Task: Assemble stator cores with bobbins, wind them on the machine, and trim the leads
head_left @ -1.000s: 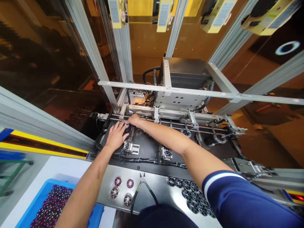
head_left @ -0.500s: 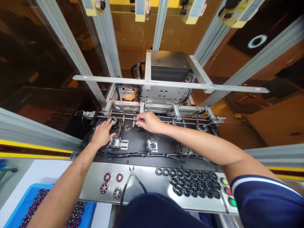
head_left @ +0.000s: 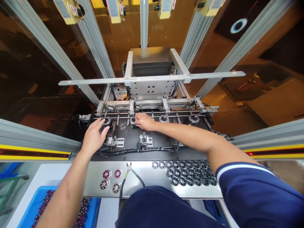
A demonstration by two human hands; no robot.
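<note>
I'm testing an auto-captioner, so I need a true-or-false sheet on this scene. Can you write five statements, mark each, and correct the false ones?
1. The right hand is at the second ring from the left on the machine. True.
2. Four discs lie left of the pliers. True.
3. The left hand holds the pliers. False: they lie on the ledge; that hand is by the leftmost ring.
4. The discs outnumber the black wheels. False: there are far more wheels.
5. The tray at lower left is blue. True.
</note>
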